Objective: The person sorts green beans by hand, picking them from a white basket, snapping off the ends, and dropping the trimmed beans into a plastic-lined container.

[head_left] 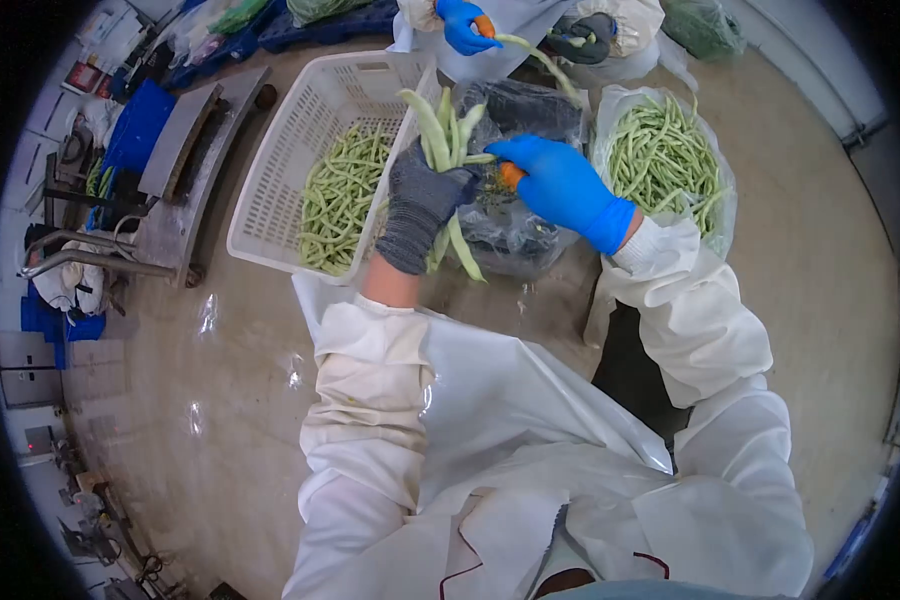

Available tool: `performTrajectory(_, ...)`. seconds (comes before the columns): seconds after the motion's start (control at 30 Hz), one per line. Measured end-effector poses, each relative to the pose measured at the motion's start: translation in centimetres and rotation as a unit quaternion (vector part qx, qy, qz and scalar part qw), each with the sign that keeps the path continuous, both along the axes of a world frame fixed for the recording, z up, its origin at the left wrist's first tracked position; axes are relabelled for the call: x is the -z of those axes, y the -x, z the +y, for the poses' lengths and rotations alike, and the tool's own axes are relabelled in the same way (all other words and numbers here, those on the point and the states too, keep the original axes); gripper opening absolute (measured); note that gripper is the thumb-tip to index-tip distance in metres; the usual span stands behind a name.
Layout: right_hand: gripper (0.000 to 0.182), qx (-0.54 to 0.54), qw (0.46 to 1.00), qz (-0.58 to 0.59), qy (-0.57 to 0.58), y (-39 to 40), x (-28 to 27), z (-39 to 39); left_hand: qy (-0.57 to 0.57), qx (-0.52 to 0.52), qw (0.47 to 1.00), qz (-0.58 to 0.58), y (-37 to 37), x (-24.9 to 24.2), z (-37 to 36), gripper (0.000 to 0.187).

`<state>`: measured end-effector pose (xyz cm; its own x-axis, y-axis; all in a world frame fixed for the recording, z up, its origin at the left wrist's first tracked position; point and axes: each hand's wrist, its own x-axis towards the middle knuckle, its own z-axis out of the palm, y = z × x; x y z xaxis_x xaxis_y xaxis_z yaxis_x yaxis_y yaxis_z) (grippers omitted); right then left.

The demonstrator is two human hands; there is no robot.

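My left hand (420, 205), in a grey knit glove, is closed around a bunch of long green beans (436, 140) that stick out above and below the fist. Close to its right, my right hand (570, 190) wears a blue glove and grips a tool with an orange handle (511, 176); its working end cannot be made out. The tool is at the tip of one bean from the bunch. Beneath both hands lies a dark container covered in clear plastic (515, 245), with small green scraps on it.
A white slotted crate (260, 190) on the left holds green beans (340, 205). At right stands a clear bag (722, 205) full of beans (665, 155). Opposite, a co-worker's gloved hands (467, 28) hold a bean and an orange tool. A metal trolley (195, 180) stands far left.
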<state>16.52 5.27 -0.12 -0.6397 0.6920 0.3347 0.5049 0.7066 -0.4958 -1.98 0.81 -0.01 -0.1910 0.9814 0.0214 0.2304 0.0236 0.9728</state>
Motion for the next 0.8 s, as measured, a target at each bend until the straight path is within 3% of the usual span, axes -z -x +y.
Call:
performTrajectory(0.13, 0.025, 0.000, 0.996, 0.092, 0.007, -0.2, 0.0, 0.1, -0.019, -0.002, 1.000, 0.012, 0.7, 0.1, 0.2, 0.038)
performTrajectory(0.2, 0.023, 0.006, 0.997, 0.080, 0.021, 0.0, -0.8, -0.1, 0.008, 0.004, 1.000, -0.012, 0.5, -0.4, -0.1, 0.038)
performTrajectory(0.3, 0.020, 0.004, 1.000, 0.028, 0.000, 0.0, -1.0, 0.1, -0.001, 0.014, 0.998, 0.068, 0.5, -0.4, -0.2, 0.035)
performTrajectory(0.43, 0.020, -0.004, 1.000, 0.027, -0.010, -0.1, -1.4, 0.0, 0.000, 0.042, 0.998, -0.051, 0.4, -0.5, -0.7, 0.030)
performTrajectory(0.53, 0.023, 0.020, 0.969, 0.124, 0.212, -0.3, -2.5, -0.5, -0.012, 0.072, 0.984, -0.161, 0.2, -1.1, -1.3, 0.035)
performTrajectory(0.63, 0.027, -0.079, 0.865, 0.289, 0.404, -0.1, -2.1, 0.5, -0.059, 0.081, 0.953, -0.286, -0.3, -2.1, -1.8, 0.052)
performTrajectory(0.73, 0.026, 0.000, 0.901, 0.211, 0.380, 0.0, -0.8, 1.4, -0.119, 0.108, 0.906, -0.392, 0.9, -4.1, -2.2, 0.057)
performTrajectory(0.8, 0.023, 0.057, 0.973, 0.067, 0.211, -0.9, 0.8, 2.5, -0.171, 0.097, 0.898, -0.393, 2.9, -4.4, -2.4, 0.060)
